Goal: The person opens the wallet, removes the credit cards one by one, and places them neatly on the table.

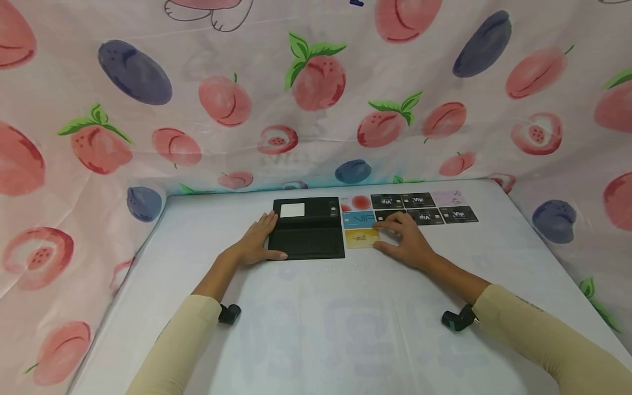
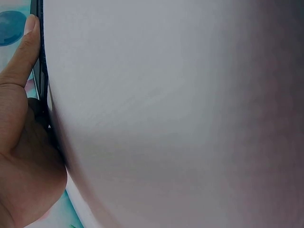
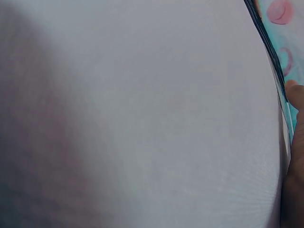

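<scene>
A black bifold wallet lies unfolded flat on the table in the head view, with a white rectangle in its upper left part. My left hand rests on the wallet's left edge, thumb at the lower corner and fingers spread along the side. To the right of the wallet lies a yellow card. My right hand holds this card's right end between curved thumb and fingers. Just above it is a blue VIP card. The wrist views show only parts of the hands.
Beyond the right hand, several black Vip cards lie in two rows, with a peach-print card and a pale pink card. A white cloth covers the table. Fruit-patterned fabric rises behind it and at both sides.
</scene>
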Available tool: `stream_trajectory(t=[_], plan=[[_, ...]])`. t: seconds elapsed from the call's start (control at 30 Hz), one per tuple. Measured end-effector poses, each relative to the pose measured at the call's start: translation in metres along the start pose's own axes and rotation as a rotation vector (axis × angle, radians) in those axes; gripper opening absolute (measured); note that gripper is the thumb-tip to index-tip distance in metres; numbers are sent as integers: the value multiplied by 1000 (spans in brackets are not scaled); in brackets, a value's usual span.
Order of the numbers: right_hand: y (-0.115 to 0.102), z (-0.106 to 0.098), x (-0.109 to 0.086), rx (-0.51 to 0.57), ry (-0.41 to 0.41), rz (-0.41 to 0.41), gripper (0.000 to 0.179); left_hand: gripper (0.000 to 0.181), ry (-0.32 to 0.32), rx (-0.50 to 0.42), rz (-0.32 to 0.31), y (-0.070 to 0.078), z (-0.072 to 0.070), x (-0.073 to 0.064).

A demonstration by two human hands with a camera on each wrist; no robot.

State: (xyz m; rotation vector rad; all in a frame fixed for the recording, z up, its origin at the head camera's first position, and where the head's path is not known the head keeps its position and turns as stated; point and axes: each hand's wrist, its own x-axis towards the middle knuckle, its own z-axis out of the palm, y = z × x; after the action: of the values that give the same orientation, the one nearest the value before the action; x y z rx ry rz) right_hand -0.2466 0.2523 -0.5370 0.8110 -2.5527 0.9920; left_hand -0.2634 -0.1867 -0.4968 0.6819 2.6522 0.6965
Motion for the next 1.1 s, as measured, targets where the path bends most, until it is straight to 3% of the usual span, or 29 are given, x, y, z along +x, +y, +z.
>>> stream_trajectory(t=[0.5,0.77,1.1], plan=[[-1,3,5,14,93,54,49,118,3,3,6,-3,1,0],[-5,3,7,21,86,67,49,117,-6,15,-8,-2,3,1],[-5,3,22,-5,64,53,46,116,7,20,-3,-2,2,1]])
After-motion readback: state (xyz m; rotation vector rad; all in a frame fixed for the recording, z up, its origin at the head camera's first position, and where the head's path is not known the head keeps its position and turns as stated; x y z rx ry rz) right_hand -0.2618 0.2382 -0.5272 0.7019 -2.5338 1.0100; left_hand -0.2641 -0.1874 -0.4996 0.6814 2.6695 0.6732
